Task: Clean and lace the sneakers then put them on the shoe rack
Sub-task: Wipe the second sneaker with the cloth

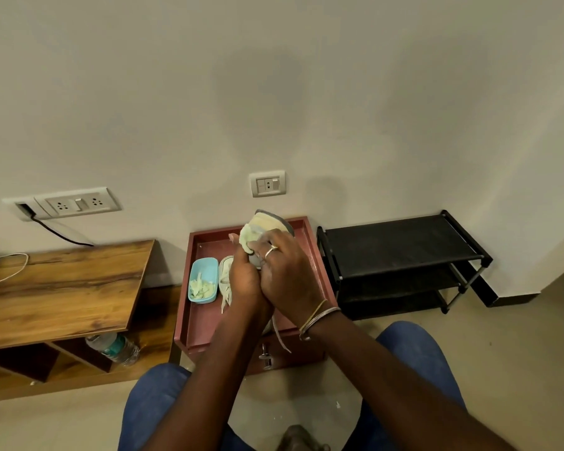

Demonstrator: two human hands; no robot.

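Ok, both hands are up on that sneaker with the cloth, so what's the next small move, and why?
Probably wipe the cloth across the sneaker at its exposed end, turning it slightly. The left hand and right hand both grip it above the red tray, the cloth is bunched against it, and a lace hangs loose below, so cleaning looks unfinished. Lacing and the shoe rack come later.

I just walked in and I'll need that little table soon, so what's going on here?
A seated person is cleaning a sneaker over the red table. The left hand grips it, and the right hand seems to hold a pale green cloth against it. The second sneaker lies on the table beside a blue tub, with its laces loose. The black shoe rack on the right holds no shoes yet.
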